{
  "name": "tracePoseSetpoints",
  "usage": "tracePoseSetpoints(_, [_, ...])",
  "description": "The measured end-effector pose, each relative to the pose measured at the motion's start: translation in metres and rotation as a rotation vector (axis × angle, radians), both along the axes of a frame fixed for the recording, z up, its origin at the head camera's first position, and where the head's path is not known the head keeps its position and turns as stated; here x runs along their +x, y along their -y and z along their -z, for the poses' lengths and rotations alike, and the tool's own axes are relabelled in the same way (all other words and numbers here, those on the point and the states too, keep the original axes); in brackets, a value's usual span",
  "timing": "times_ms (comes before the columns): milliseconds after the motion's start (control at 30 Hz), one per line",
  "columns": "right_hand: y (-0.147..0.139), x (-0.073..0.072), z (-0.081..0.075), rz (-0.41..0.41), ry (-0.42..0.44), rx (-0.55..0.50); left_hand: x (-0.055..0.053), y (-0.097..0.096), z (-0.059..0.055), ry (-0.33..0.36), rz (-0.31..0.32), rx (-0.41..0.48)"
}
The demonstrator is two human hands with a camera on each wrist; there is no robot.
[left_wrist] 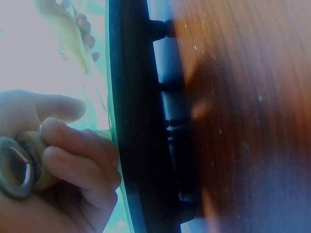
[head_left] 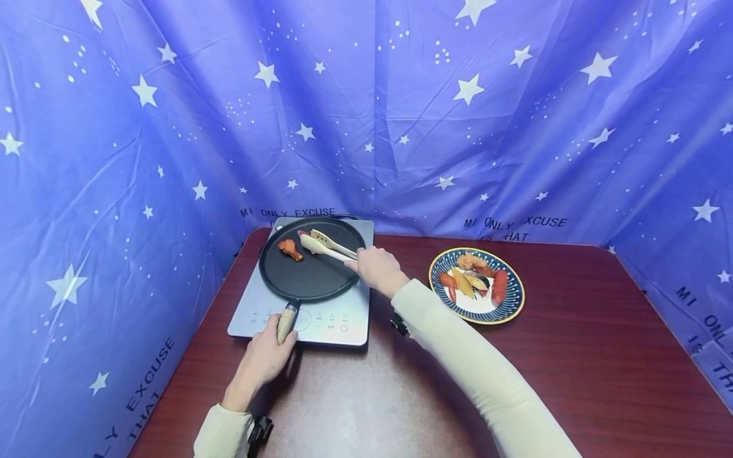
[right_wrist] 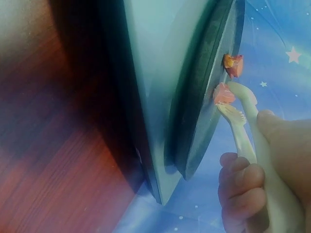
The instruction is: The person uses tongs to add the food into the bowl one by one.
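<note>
"What do the hands hold?"
"Left hand (head_left: pixel 268 348) grips the handle (head_left: pixel 286 323), pan (head_left: pixel 312 281) at its one o'clock; right hand (head_left: pixel 378 270) grips tongs (head_left: pixel 331 250) pinching a pink piece (right_wrist: pixel 223 93) at its ten o'clock."

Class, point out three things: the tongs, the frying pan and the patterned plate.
Tongs (head_left: pixel 319 247): head view, on the nearer arm.
Frying pan (head_left: pixel 309 277): head view, on the bare cooking surface.
Patterned plate (head_left: pixel 513 291): head view, on the right rim.
</note>
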State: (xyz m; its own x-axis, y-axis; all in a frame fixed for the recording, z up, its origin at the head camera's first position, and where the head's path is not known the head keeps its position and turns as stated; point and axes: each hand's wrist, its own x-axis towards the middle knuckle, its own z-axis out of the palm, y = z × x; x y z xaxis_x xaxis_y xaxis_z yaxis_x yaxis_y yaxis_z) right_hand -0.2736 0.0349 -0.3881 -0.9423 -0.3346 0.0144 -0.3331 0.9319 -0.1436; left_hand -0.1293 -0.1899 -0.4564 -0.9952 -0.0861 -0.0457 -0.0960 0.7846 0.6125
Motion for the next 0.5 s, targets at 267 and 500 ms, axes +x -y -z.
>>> tracePoseSetpoints(267, [0.0039, -0.0047, 0.0002, 0.011, 0.015, 0.000, 0.0004, -0.0004, 0.0009, -0.005, 0.000, -0.002])
tracePoseSetpoints(500, [0.0052, -0.0079, 0.0027, 0.017, 0.013, -0.003, 0.0001, -0.0010, 0.0001, 0.000, 0.001, -0.003])
